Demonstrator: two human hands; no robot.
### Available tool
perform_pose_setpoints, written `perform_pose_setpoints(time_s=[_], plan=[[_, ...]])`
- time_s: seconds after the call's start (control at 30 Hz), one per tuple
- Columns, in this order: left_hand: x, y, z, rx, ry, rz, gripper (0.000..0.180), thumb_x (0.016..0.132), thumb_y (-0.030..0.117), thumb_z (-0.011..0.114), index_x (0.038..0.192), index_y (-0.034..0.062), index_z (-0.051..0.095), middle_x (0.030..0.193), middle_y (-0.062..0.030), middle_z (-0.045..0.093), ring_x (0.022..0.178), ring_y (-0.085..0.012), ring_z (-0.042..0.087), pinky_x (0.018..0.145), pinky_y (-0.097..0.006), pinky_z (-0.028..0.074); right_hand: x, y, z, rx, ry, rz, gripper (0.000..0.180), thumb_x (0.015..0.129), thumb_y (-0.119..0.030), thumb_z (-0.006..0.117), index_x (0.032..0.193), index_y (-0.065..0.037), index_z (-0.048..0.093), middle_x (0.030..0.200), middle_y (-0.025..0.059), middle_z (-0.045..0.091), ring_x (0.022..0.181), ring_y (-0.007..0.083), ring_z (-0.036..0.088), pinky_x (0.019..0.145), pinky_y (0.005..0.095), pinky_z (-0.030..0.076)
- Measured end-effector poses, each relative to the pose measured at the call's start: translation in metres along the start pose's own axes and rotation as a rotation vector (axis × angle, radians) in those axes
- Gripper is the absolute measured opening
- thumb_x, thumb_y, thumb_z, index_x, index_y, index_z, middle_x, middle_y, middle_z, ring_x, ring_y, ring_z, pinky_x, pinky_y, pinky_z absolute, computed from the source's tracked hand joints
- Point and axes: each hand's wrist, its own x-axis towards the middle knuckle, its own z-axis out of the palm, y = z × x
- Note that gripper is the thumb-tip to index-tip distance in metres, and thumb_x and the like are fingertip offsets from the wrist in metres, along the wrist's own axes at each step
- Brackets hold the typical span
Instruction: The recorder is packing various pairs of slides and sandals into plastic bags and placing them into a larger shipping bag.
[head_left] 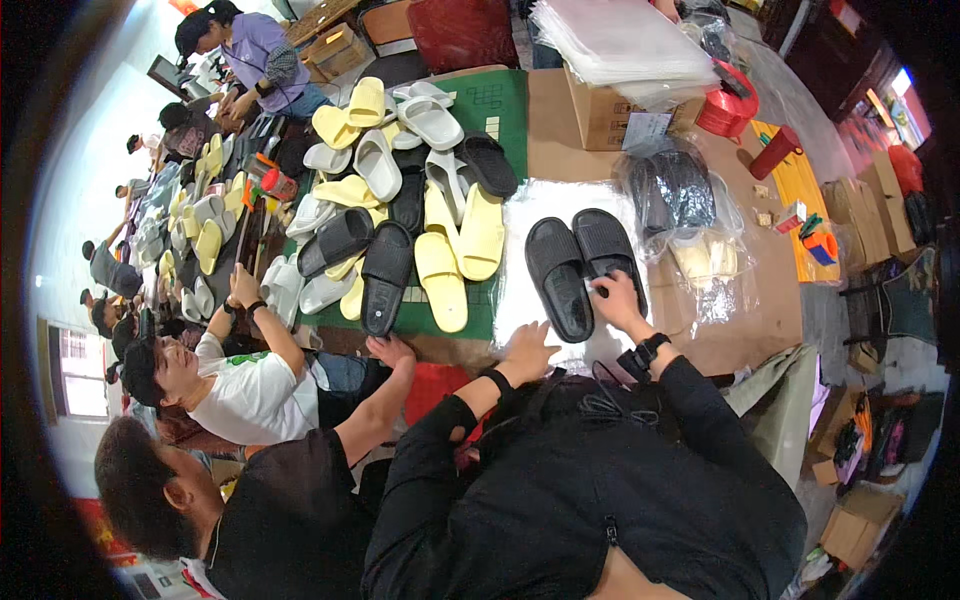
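A pair of black slide slippers lies side by side in front of me, the left slipper [552, 262] a little nearer than the right slipper [603, 235]. Both rest on a shiny white plastic sheet [514, 225]. My right hand [622, 303] is at the heel end of the right slipper, thumb and fingers pinched together. Something small and whitish shows at its fingertips, too small to name. Near the table's front edge, just left of the left slipper's heel, my left hand [530, 352] has its fingers spread and holds nothing.
Left of the sheet, loose yellow, grey and black slippers [440, 270] are heaped on a green mat [510, 120]. A co-worker's hand [390, 352] is at the table edge there. On the right lie bagged slippers [690, 200], with a cardboard box [600, 115] bearing clear bags and red tape [728, 105] behind.
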Motion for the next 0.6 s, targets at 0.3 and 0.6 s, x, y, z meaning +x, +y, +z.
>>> perform_pose_setpoints(time_s=[0.3,0.6], plan=[[0.007,-0.009,0.011,0.023,0.114,0.152,0.028,0.079,0.027,0.054,0.106,0.0268,0.062,0.119,-0.0161,0.047,0.108,-0.0350,0.044,0.087,-0.043,0.036,0.050,-0.022,0.035,-0.066,-0.228,0.124,0.049,0.074,-0.035,0.059,0.114,-0.009,0.055,0.122,0.0230,0.041,0.118,0.0398,0.033,0.102,0.0502,0.017],[0.027,-0.007,-0.027,0.005,-0.016,0.300,0.041,0.085,0.033,0.044,0.126,0.0331,0.044,0.137,-0.0121,0.028,0.129,-0.0358,0.014,0.104,-0.054,0.008,-0.014,-0.029,-0.063,0.442,-0.123,0.041,0.021,0.075,-0.010,0.057,0.088,0.006,0.058,0.093,0.0152,0.056,0.085,0.0221,0.052,0.077,0.0306,0.041]])
